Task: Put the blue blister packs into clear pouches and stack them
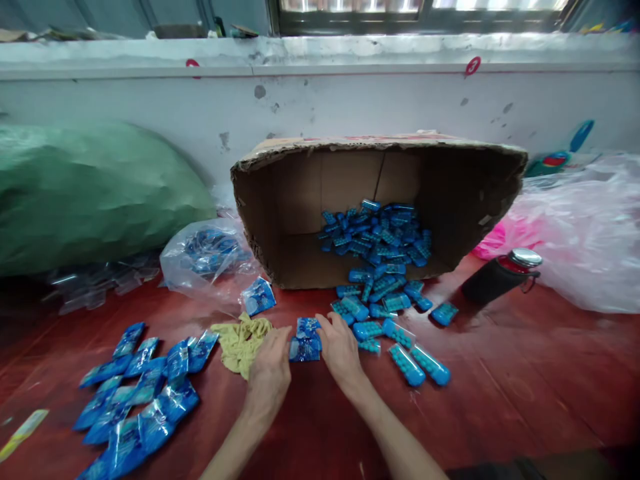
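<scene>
Fingers of the left hand (273,359) bunch narrowly at the left edge of the blue packets (305,340), just below the middle of the frame; those of the right hand (342,343) curl at the right edge. Whether either hand pinches the packets, I cannot tell.

A yellow strip (23,435) lies at the lower left, with the green sack (95,200) above it at the frame's left edge. Puffy blue pouches (150,385) cluster at the lower left, overlapping. Right of them, a clear bag (200,257) sits above a crumpled yellow cloth (241,341), which is beside the left hand. One loose sachet (259,296) lies above the cloth. At center, the open carton (295,260) faces forward; blue tubes (383,253) spill from it towards the right hand. Farther right, a dark bottle (493,278) leans beside a pinkish plastic bag (585,233).
</scene>
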Motion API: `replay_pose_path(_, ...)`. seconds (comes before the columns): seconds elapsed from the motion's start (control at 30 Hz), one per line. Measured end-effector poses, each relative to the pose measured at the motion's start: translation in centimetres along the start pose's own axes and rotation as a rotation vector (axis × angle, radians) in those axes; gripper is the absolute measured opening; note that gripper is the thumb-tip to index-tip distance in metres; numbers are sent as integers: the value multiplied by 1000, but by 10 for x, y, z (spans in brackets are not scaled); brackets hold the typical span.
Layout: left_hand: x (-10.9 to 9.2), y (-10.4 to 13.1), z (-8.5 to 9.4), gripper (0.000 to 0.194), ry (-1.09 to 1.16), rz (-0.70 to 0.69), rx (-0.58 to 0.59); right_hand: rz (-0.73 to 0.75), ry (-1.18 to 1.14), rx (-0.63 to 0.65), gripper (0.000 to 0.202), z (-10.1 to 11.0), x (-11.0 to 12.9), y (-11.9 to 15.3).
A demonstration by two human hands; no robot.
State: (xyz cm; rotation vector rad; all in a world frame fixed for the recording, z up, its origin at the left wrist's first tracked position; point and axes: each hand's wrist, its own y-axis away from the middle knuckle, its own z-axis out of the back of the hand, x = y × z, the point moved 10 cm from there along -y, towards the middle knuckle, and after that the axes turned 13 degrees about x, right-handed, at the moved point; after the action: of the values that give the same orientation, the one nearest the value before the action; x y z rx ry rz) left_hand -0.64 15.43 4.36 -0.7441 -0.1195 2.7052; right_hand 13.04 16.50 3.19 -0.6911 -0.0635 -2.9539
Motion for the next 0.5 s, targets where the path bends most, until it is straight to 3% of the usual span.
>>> replay_pose_path(0.1, 45, 6, 14, 36, -16, 100, -86, 197, 59, 66, 23, -19, 53, 6)
replay_pose_path(0.17, 75, 11, 1, 38, 39, 170, -17, 304, 100, 141, 30, -43, 85, 6)
replay_pose_path(0.23, 92, 19, -10, 39, 14, 185, -15, 363, 135, 181, 28, -64, 106, 3)
replay_pose_path(0.37, 93, 37, -23, 42, -49, 151, -32, 440, 146, 211, 22, -84, 120, 1)
replay_pose_path(0.5, 81, 48, -22, 42, -103, 99, -3, 508, 144, 222, 21, -77, 114, 22)
